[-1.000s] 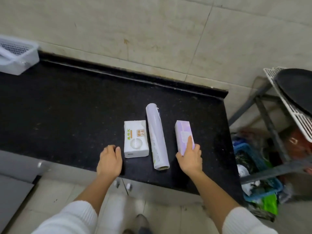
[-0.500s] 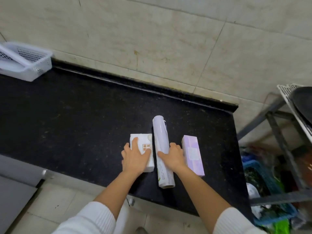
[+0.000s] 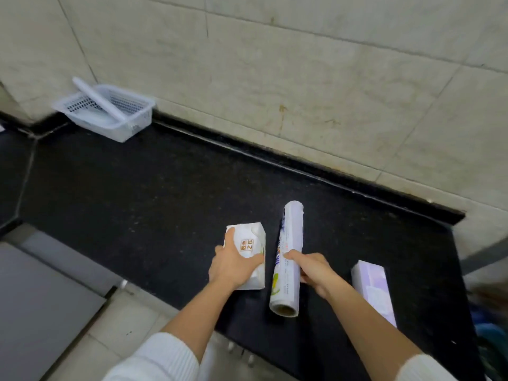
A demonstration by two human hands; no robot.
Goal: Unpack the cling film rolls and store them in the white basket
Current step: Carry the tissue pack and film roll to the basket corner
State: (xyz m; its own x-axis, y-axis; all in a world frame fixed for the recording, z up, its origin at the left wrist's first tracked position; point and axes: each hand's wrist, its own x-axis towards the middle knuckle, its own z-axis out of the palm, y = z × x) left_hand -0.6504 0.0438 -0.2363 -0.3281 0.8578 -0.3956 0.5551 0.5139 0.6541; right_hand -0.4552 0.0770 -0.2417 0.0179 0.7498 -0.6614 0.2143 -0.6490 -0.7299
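A long wrapped cling film roll (image 3: 288, 243) lies on the black counter (image 3: 137, 193), its open end facing me. My right hand (image 3: 313, 270) is closed around its middle. Left of it is a white box (image 3: 248, 237), and my left hand (image 3: 233, 264) grips that box from above. A purple box (image 3: 373, 290) lies to the right, apart from both hands. The white basket (image 3: 110, 114) stands far back left against the wall, with a long white roll leaning in it.
A tiled wall runs behind the counter. The counter's front edge is just below the boxes, with floor tiles beneath. Its right end stops a little past the purple box, where blurred blue clutter shows.
My right hand left the purple box and closed on the roll. My left hand moved from the counter onto the white box. The view swung left, bringing the basket into sight.
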